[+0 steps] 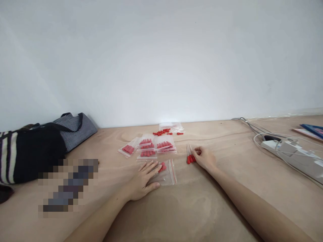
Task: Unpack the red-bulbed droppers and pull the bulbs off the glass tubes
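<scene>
My left hand (146,179) lies with fingers spread over a clear zip bag (166,178), which has a red line along its right edge. Red rubber bulbs (163,166) show inside, partly under my fingertips. To the right, my right hand (205,158) pinches at a small row of droppers (188,158) with red bulbs and thin clear tubes pointing away from me. My fingers hide part of the nearest dropper. Beyond my left hand lie several filled zip bags of red bulbs (147,148), some overlapping.
Loose red bulbs (161,132) and a bag of thin clear tubes (176,127) lie near the wall. Dark and striped fabric bags (78,131) sit at left, beside a blurred-out item (70,188). A white power strip (292,158) with cables and a blue object (313,129) occupy the right.
</scene>
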Demonstrator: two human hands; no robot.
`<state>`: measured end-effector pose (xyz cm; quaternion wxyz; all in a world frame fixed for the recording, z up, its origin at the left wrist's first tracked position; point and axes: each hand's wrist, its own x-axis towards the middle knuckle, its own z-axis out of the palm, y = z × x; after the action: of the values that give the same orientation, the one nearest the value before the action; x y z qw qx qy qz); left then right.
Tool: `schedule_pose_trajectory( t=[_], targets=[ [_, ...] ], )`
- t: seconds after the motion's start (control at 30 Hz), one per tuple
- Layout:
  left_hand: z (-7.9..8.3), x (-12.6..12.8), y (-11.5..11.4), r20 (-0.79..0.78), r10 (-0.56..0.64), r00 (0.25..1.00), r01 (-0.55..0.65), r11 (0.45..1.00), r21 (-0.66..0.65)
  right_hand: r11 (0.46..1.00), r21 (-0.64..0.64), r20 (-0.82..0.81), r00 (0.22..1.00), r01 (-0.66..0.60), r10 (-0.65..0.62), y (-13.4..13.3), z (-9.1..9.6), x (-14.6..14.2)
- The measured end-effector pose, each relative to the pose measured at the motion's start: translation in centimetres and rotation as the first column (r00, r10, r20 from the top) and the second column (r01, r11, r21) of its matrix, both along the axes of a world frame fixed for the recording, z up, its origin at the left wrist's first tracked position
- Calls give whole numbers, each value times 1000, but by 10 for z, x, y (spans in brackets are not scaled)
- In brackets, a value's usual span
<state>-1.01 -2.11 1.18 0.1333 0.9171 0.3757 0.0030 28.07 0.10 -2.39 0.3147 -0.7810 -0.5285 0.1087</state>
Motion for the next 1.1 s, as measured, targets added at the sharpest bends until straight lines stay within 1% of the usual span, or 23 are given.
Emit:
schedule_pose_trajectory(
  t=[0.07, 0.1, 0.13, 0.17, 0.2, 0.23, 0.27, 0.3, 0.33, 0.37, 0.53, 0.7, 0.8, 0.93, 1.03, 1.1],
  targets=[
    [0, 1, -1, 12, -9, 1000, 9, 1000, -2, 997, 65, 3, 1000, -31, 30, -4, 3, -3],
    [0, 2, -2, 19, -15, 1000, 15, 1000, -4, 990, 108, 1, 996, -92, 93, -7, 4, -6],
    [-1, 3, -3, 26, -21, 999, 22, 1000, -9, 969, 153, 2, 981, -193, 195, -11, 5, -9],
    [-1, 4, -4, 33, -26, 999, 26, 1000, -16, 928, 188, 14, 946, -321, 325, -16, 5, -12],
    [-2, 6, -5, 41, -29, 999, 30, 999, -23, 867, 207, 38, 889, -454, 457, -22, 5, -15],
    [-3, 7, -6, 48, -33, 998, 34, 999, -28, 794, 211, 72, 819, -570, 569, -28, 5, -19],
    [-5, 9, -7, 52, -35, 998, 37, 999, -31, 729, 203, 109, 755, -654, 647, -33, 5, -22],
    [-6, 10, -8, 53, -38, 998, 39, 999, -30, 680, 190, 141, 705, -708, 695, -38, 4, -25],
    [-7, 11, -8, 53, -40, 998, 41, 999, -27, 650, 178, 164, 673, -739, 721, -42, 4, -28],
    [-8, 12, -9, 50, -42, 998, 43, 999, -23, 636, 169, 177, 658, -753, 732, -45, 3, -31],
    [-8, 14, -9, 7, -37, 999, 37, 999, -27, 637, 143, 227, 652, -757, 724, -44, 4, -40],
    [-3, 19, -10, 4, -80, 997, 80, 996, -31, 653, 76, 283, 644, -754, 710, -40, 4, -47],
    [-3, 21, -10, -4, -115, 993, 115, 993, -23, 633, 72, 294, 623, -771, 725, -40, 3, -49],
    [-4, 22, -10, -20, -120, 993, 120, 993, -16, 606, 112, 230, 614, -787, 755, -40, 4, -49],
    [-4, 21, -10, -30, -120, 992, 120, 993, -9, 616, 156, 162, 635, -772, 755, -40, 5, -48],
    [-4, 20, -11, -26, -125, 992, 125, 992, -5, 624, 162, 126, 643, -765, 755, -40, 6, -48]
  ],
)
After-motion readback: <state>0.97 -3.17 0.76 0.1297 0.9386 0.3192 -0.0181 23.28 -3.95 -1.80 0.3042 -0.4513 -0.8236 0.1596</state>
